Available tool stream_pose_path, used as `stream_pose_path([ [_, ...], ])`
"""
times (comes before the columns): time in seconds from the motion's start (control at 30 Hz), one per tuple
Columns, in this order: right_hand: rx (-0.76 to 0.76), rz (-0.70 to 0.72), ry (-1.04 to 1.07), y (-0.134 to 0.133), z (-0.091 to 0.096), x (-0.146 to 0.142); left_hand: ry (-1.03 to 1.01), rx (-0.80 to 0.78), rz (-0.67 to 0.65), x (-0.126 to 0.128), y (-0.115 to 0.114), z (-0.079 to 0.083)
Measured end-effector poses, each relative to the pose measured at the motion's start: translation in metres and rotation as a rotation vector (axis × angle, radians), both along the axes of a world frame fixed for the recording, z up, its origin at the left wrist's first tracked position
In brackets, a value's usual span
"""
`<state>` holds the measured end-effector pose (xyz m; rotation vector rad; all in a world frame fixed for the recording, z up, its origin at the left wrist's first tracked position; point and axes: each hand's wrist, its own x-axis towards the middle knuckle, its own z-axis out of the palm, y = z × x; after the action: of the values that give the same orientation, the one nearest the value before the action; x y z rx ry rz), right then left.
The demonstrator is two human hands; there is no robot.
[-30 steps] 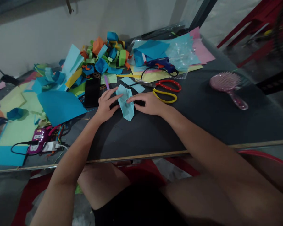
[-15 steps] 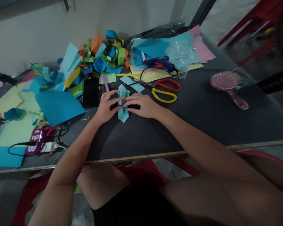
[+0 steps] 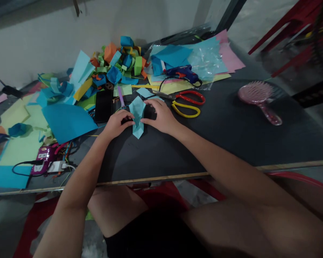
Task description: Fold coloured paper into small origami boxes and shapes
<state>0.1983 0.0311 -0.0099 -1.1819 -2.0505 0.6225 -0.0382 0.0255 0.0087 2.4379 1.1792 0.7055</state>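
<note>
A light blue folded paper (image 3: pixel 138 114) with pointed ends stands partly opened on the dark table. My left hand (image 3: pixel 118 123) pinches its left side between thumb and fingers. On the opposite side, my right hand (image 3: pixel 160 115) grips the paper's edge, with fingertips near the upper part and the thumb lower down. Just beyond the hands lie light blue paper pieces (image 3: pixel 144 93). Scissors (image 3: pixel 187 101) with one red and one yellow handle rest to the right of my right hand. A purple strip (image 3: pixel 121 96) and a black phone (image 3: pixel 103 105) are near my left hand.
Several folded paper shapes (image 3: pixel 114 74) are heaped at the back. A blue glue gun (image 3: pixel 187 73) lies on paper sheets and plastic there. A pink hairbrush (image 3: pixel 258 95) is at right. A blue sheet (image 3: pixel 67 123) and a purple device (image 3: pixel 43 157) with cables occupy the left.
The folded paper has been spread wider, its middle now opened out. My hands have moved apart to its two sides, the left one slightly left and down.
</note>
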Motion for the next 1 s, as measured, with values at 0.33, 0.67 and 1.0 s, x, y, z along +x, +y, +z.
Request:
stream_pose_path([
  [0.33, 0.048, -0.084, -0.066, 0.004, -0.016, -0.006, 0.146, 0.043, -0.015, 0.003, -0.002, -0.004],
  [0.67, 0.09, -0.066, -0.114, 0.001, -0.021, -0.007, 0.209, 0.062, 0.038, 0.006, -0.007, -0.004],
  [1.0, 0.164, 0.035, -0.175, -0.005, -0.006, -0.005, 0.186, 0.051, -0.037, 0.004, -0.005, -0.004],
])
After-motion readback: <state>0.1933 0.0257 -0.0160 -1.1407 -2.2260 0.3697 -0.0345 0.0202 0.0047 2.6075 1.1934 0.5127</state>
